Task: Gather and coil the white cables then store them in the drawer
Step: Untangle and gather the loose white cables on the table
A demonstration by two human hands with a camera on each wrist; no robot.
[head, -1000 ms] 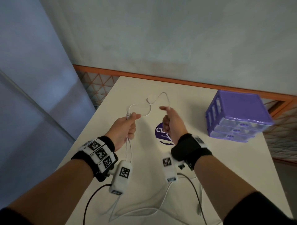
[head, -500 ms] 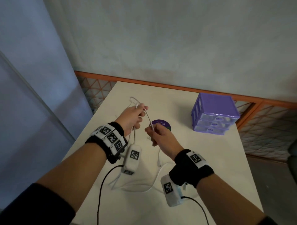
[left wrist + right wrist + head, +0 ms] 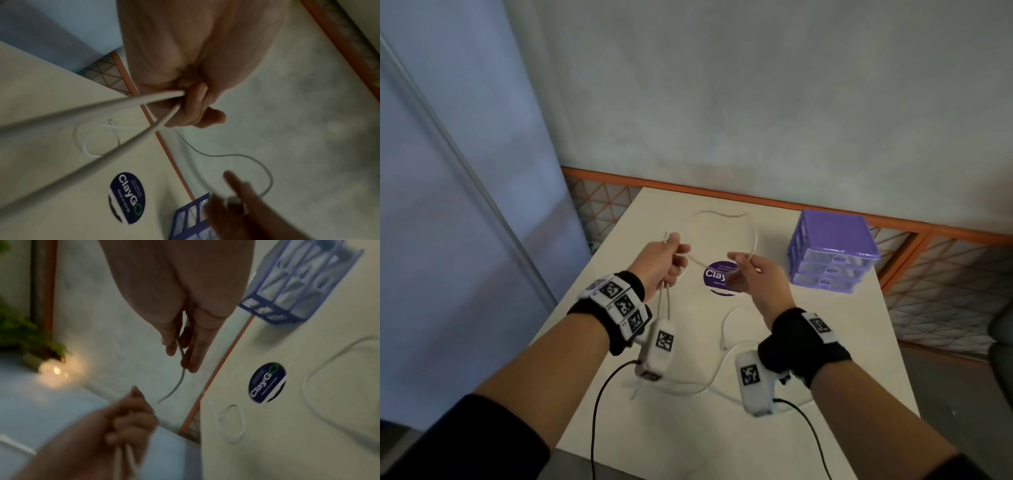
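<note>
My left hand [image 3: 674, 255] grips a bundle of white cable [image 3: 722, 214] strands, a connector end poking up above the fist. Two strands hang below the fist [image 3: 180, 99]. From there the cable arches in a wide loop over the table to my right hand [image 3: 740, 265], which pinches it between thumb and fingers [image 3: 192, 353]. A second white cable [image 3: 724, 329] lies loose on the table under my wrists. The purple three-drawer unit [image 3: 832, 253] stands at the right, all drawers closed.
A round dark-blue sticker [image 3: 717, 278] is stuck to the white table [image 3: 825, 342] between my hands. Black sensor leads trail off the near edge. An orange-framed mesh rail [image 3: 945, 236] runs behind and to the right of the table.
My right hand has moved away from the left, up and to the right, drawing the cable out into a wide loop. The left hand keeps its grip on the strands.
</note>
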